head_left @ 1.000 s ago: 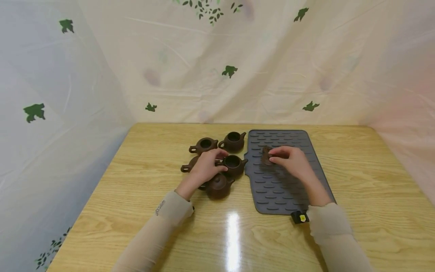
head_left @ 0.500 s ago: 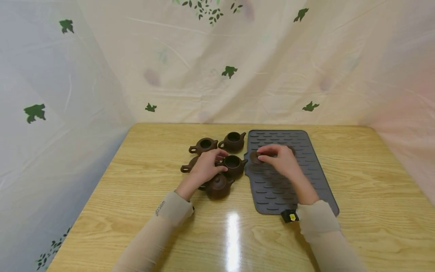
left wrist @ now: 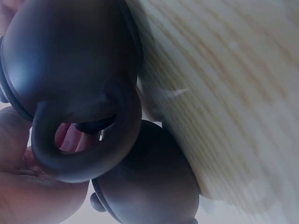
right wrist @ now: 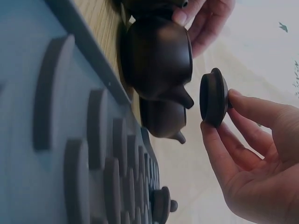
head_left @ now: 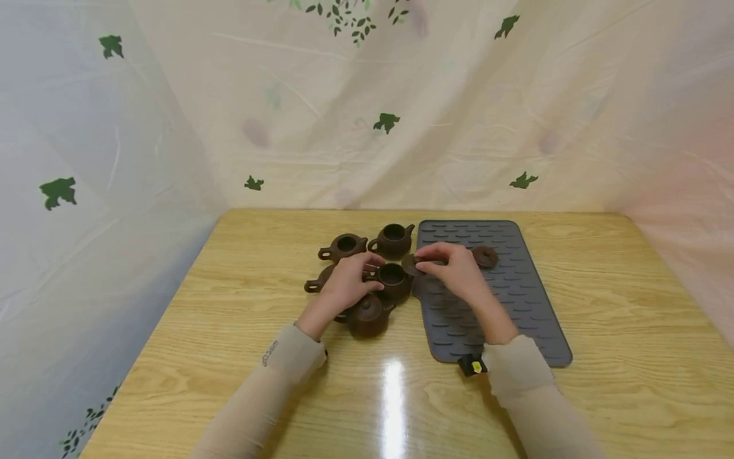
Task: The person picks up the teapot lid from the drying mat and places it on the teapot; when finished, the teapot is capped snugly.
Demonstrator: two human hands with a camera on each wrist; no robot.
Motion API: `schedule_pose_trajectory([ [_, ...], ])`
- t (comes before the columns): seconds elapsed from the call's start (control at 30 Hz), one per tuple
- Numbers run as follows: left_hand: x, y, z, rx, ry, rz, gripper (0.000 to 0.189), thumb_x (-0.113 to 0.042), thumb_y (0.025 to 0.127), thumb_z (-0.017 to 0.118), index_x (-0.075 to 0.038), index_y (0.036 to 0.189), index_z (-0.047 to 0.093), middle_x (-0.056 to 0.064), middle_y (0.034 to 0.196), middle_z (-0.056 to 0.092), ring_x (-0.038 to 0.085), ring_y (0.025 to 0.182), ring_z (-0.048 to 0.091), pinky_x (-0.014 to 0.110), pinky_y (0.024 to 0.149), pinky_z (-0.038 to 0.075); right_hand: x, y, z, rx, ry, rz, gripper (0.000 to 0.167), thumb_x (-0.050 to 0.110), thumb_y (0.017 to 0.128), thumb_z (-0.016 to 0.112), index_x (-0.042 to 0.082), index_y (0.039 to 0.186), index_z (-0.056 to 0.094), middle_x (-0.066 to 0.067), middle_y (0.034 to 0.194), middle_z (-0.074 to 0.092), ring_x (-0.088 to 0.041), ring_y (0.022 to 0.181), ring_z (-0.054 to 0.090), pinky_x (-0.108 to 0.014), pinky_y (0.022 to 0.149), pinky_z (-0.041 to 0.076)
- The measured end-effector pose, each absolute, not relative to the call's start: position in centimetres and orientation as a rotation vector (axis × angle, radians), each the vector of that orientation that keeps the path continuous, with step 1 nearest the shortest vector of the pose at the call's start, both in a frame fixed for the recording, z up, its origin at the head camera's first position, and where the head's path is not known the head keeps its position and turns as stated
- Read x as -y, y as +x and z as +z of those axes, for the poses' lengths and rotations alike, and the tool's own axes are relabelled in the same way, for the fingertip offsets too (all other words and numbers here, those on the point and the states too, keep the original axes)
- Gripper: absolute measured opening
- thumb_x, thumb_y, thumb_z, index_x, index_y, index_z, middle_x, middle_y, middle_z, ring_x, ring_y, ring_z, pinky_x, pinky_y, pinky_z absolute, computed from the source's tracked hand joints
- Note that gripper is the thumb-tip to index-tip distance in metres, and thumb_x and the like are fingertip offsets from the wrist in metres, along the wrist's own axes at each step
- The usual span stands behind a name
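Note:
My right hand (head_left: 459,273) pinches a dark brown teapot lid (right wrist: 213,98) by its knob. The lid is in the air beside an open teapot (head_left: 394,288), a little above its rim and apart from it. My left hand (head_left: 346,280) holds that teapot at its handle side, thumb and fingers around the handle; the handle itself is mostly hidden. Just in front stands a lidded teapot (head_left: 367,317), whose looped handle (left wrist: 84,165) is large in the left wrist view. Another teapot (head_left: 321,280) is partly covered by my left hand.
Two lidless teapots, one at the back left (head_left: 346,244) and one at the back right (head_left: 394,239), stand behind the hands. A grey ridged mat (head_left: 476,325) lies to the right, with another brown lid (head_left: 485,257) on it. All rest on a wooden table (head_left: 229,357).
My right hand has lifted the lid and carried it left from the mat toward the open teapot. The other lid on the mat has come into view. My left hand has stayed in place.

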State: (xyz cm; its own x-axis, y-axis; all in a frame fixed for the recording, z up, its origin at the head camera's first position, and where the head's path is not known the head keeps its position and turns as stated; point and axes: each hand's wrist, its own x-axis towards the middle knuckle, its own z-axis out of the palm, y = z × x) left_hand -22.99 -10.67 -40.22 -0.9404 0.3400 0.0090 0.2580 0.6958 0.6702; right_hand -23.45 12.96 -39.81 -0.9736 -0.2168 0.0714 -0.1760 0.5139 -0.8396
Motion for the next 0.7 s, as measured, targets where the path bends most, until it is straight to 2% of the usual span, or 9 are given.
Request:
schedule_pose_trajectory([
  [0.27,10.7,-23.0,-40.2,-2.785,0.501,1.072,0.041,-0.013,0.088,0.076,-0.010,0.127,0.064,0.009,0.129,0.067,0.026,0.117,0.067,0.039,0.097,0.057,-11.3,-23.4,-39.8,-2.715,-0.396,-1.516,0.024,0.018,0.092,0.073,0.010,0.114,0.074,-0.012,0.116,0.073,-0.031,0.114,0.066,-0.047,0.089,0.058],
  [0.7,10.6,-23.1,-40.2,-2.796,0.487,1.045,0.042,-0.013,0.088,0.076,-0.009,0.128,0.063,0.009,0.131,0.066,0.026,0.117,0.067,0.040,0.097,0.057,-9.7,-23.2,-40.3,-2.702,-0.444,-1.573,0.023,0.017,0.091,0.073,0.010,0.113,0.074,-0.012,0.119,0.071,-0.031,0.113,0.067,-0.048,0.089,0.058],
])
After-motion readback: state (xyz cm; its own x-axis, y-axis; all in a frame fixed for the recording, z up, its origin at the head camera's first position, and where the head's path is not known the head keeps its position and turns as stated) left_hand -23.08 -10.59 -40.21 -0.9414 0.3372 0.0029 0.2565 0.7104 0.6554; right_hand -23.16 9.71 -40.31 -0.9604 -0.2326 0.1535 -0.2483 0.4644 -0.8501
